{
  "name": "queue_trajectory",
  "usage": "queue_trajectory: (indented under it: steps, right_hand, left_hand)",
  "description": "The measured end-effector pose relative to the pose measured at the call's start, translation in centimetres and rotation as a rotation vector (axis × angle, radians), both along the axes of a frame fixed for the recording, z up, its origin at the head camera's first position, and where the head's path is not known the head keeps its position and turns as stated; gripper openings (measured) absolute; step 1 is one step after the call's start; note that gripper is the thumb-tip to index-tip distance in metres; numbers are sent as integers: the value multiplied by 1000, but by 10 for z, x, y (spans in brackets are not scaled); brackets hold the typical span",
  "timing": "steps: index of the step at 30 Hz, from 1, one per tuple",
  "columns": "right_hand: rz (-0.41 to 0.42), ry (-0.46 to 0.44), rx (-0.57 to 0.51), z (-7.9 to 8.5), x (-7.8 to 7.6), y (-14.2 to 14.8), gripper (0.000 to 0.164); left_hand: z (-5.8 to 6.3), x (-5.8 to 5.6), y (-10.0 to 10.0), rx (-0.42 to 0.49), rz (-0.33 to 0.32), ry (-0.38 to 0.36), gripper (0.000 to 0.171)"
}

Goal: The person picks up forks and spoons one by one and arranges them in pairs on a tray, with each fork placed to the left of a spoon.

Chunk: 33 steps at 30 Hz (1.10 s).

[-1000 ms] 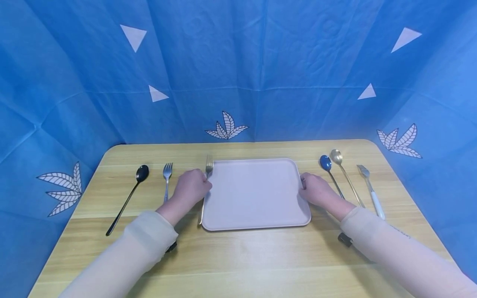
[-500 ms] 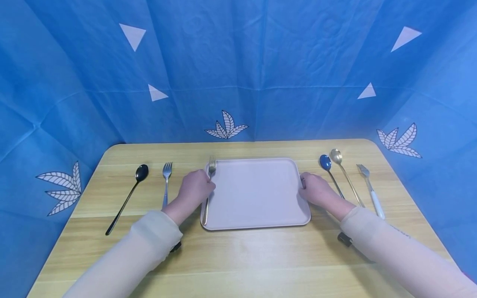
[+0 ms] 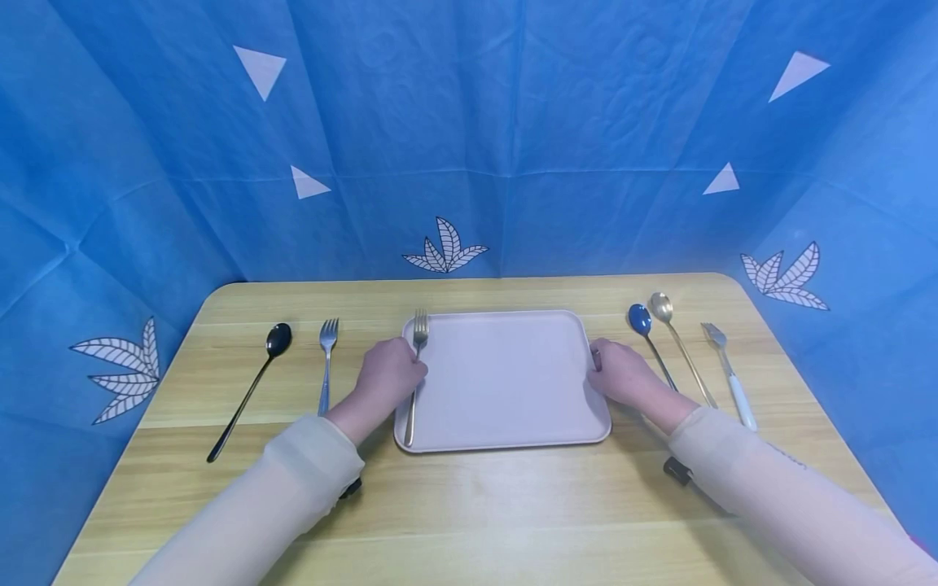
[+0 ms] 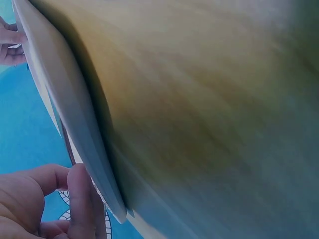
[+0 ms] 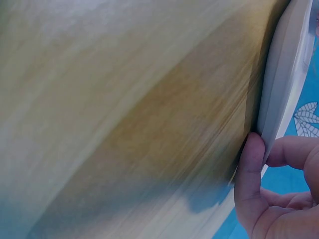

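A pale pinkish rectangular tray [image 3: 506, 382] sits mid-table. My left hand [image 3: 391, 370] pinches a gold fork [image 3: 421, 325] by its handle, over the tray's left side, tines toward the back. In the left wrist view, thumb and fingers [image 4: 82, 194] meet right at the tray's edge, with a thin strip of the handle showing. At the tray's right rim, my right hand [image 3: 619, 370] grips the edge; the right wrist view has its thumb and forefinger [image 5: 249, 154] on either side of the rim. Part of the fork is hidden behind the left hand.
Left of the tray lie a black spoon [image 3: 278, 340] and a silver-blue fork [image 3: 329, 335], partly under the left forearm. To the right are a dark blue spoon [image 3: 640, 320], a gold spoon [image 3: 662, 308] and a white-handled fork [image 3: 733, 382]. A blue curtain [image 3: 513, 146] hangs behind the table [image 3: 513, 513].
My left hand has moved right with the gold fork, from beside the tray's left edge to over its left side. The right hand has stayed at the right rim.
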State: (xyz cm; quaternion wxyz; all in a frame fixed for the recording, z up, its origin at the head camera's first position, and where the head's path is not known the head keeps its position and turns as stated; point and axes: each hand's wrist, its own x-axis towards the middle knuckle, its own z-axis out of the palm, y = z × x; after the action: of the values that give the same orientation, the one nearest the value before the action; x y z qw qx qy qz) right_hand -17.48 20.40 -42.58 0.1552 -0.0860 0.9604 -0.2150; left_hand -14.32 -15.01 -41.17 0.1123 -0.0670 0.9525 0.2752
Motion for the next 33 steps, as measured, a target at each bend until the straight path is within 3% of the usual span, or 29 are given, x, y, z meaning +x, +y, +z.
queue_trajectory:
  steps: [14, 33]
  right_hand:
    - [-2, -8, -1, 0, 0, -1, 45]
    - [-7, -15, -6, 0, 0, -1, 49]
  left_hand:
    - [-7, -2, 1, -14, -5, 8, 39]
    - [-7, -1, 8, -81, -24, 19, 16]
